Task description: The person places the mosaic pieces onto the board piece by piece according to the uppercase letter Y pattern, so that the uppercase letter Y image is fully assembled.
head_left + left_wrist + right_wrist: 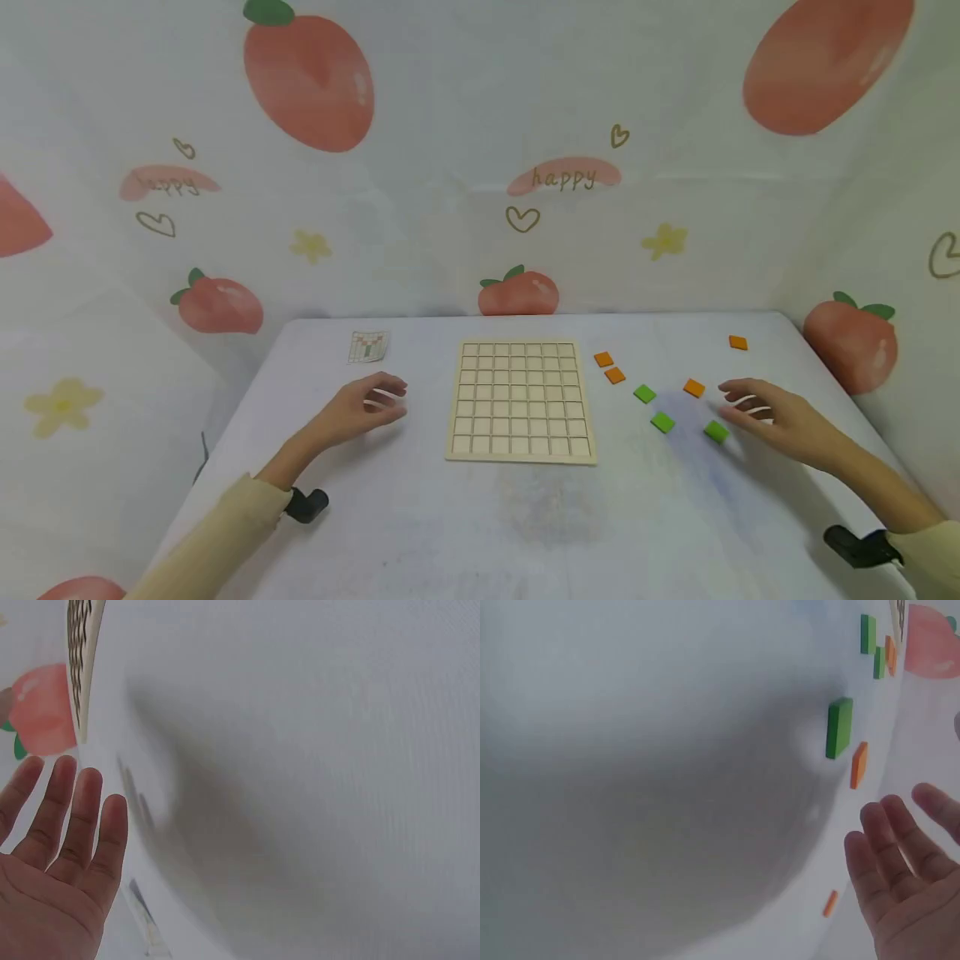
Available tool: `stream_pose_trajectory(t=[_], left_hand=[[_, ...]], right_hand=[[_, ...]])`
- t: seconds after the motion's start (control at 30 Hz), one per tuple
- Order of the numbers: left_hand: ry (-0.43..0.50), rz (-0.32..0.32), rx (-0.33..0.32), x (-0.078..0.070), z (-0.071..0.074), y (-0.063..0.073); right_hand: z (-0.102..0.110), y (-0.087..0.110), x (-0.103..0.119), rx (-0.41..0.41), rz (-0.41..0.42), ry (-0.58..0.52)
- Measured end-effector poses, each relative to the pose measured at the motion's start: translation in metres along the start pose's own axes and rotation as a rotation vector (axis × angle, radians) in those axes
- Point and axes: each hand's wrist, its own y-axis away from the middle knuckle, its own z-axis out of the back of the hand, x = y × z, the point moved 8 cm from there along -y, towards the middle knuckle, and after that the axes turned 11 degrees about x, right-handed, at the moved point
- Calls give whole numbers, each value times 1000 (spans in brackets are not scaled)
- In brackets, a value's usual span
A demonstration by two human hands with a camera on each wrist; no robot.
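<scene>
A pale wooden grid board point(522, 458) lies mid-table, its square compartments bare. My left hand point(365, 408) hovers left of the board with relaxed fingers and holds nothing; its palm and spread fingers show in the left wrist view. On the other side my right hand point(787, 421) hangs over the table, loosely bent, also holding nothing. Nearest to it are a green tile point(716, 431) and an orange tile point(693, 388), both apart from the fingers. Several more square tiles, among them a green tile point(645, 394) and an orange tile point(603, 359), lie flat between board and right hand.
A small paper card point(368, 347) with a printed grid pattern lies at the back left. One orange tile point(738, 342) sits alone at the back right. Behind the white table point(375, 533) hangs a fruit-printed cloth point(435, 125). Each wrist wears a black device.
</scene>
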Motion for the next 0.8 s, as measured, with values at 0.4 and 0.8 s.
stream_pose_trajectory(t=[0.4, 0.8], left_hand=[[61, 12, 12, -2, -21, -26], [-13, 27, 16, -16, -33, -43]], right_hand=[[-13, 11, -17, 23, -73, -117], [-20, 7, -21, 41, -27, -166]])
